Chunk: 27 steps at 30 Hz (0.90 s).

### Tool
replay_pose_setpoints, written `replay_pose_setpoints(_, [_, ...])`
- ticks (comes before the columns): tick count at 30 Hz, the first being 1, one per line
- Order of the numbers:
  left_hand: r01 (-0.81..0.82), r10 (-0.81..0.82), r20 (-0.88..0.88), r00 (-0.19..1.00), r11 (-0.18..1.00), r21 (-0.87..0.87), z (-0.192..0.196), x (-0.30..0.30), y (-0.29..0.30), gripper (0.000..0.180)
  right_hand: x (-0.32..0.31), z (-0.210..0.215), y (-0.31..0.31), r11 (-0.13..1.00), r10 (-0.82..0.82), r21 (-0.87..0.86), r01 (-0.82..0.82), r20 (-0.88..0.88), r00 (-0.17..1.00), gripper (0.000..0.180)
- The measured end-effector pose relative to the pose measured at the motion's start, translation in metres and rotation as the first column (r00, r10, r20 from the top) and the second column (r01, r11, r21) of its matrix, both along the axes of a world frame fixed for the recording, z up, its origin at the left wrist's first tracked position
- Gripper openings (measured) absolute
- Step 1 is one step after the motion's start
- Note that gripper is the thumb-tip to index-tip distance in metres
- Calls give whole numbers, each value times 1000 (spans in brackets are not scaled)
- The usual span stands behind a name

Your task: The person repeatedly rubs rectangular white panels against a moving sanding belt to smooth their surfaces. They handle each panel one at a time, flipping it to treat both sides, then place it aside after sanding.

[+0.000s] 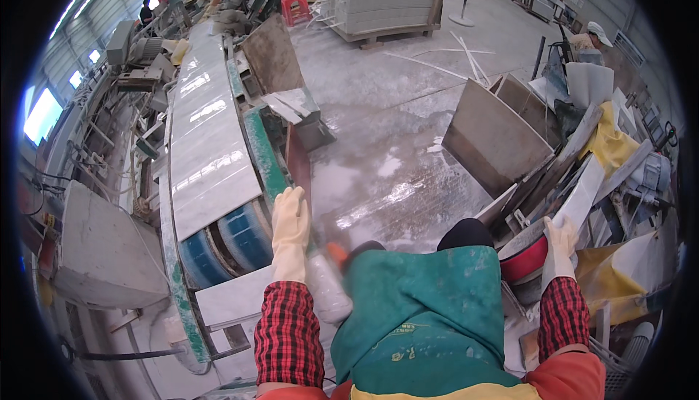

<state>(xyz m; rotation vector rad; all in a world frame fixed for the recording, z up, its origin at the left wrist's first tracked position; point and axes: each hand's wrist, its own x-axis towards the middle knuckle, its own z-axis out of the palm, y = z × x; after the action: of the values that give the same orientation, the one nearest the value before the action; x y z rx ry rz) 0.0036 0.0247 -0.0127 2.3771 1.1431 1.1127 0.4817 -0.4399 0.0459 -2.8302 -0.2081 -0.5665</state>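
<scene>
My left hand (290, 224), in a cream rubber glove, is at the green side rail (263, 151) of a conveyor, its fingers curled over the edge. Beside it, pale glossy stone slabs (211, 156) lie in a row on the conveyor's blue belt (246, 234). My right hand (561, 243), gloved alike, is closed round the lower end of a long white stone strip (582, 190), which slants up and away to the right. Just left of that hand is a red curved band (526, 260). The fingertips of both hands are partly hidden.
Brown boards (496, 134) lean at the right beside yellow cloth (613, 141). A wrapped white stack (386, 5) sits on a pallet farther off, near a red stool (295, 8). Thin white strips lie on the wet floor (386, 174). Another person (591, 37) is at the far right.
</scene>
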Motion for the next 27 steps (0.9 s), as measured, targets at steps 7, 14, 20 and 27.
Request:
replay_pose_setpoints(7, [14,-14,73,997,1000,-7,-3,2,2,29,28,5,-11,972,-236,-90,218,-326,915,92])
replay_pose_setpoints(14, [7,-8,99,995,1000,13,-6,2,1,31,24,13,-23,859,6,497,126,-255,967,75])
replay_pose_setpoints(20, [-21,22,64,998,1000,-11,-3,-6,1,31,43,95,1,131,413,939,318,-343,844,42])
replay_pose_setpoints(27, [36,-37,62,997,999,22,-1,6,3,27,34,127,103,134,568,965,225,-261,781,54])
